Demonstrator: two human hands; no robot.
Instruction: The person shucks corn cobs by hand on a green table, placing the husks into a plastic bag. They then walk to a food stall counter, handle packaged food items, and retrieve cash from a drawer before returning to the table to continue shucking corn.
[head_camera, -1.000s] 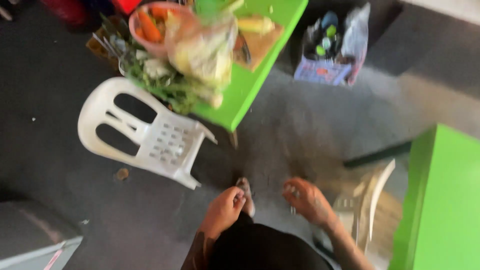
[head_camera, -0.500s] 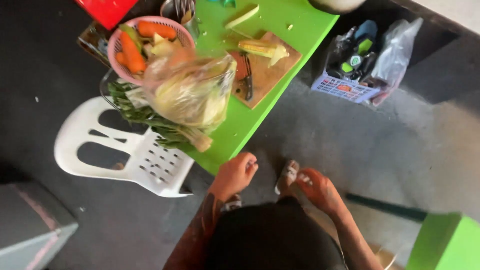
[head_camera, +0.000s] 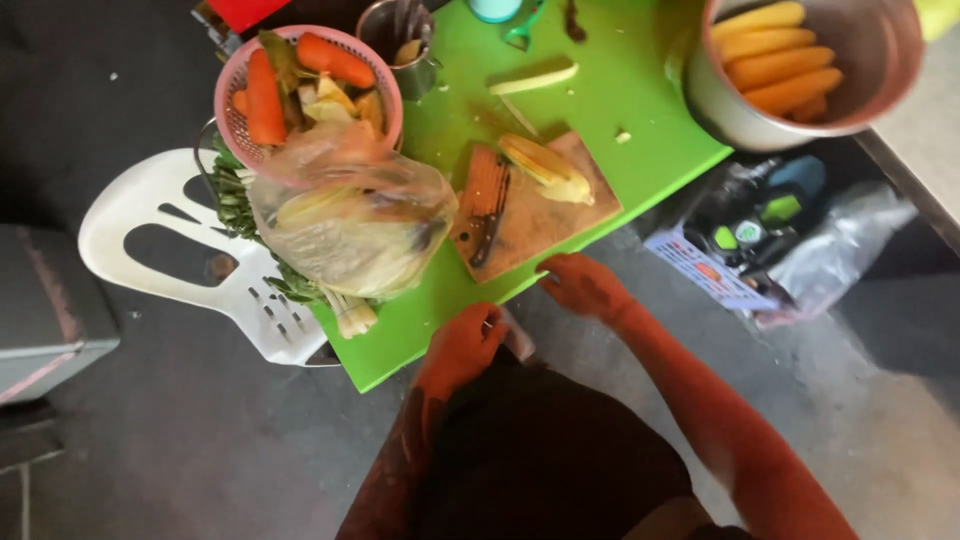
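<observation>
Green table (head_camera: 600, 110): bright green top, seen tilted from above, near edge running diagonally. Left hand (head_camera: 462, 345) sits at that near edge, fingers curled, touching or just off the edge; can't tell if it holds anything. Right hand (head_camera: 583, 285) rests at the same edge, fingers bent, just below the wooden cutting board (head_camera: 535, 215). Board is brown, rectangular, flat on the table near the edge, with a dark-handled knife (head_camera: 490, 215) and a peeled yellow corn cob (head_camera: 545, 168) on it.
</observation>
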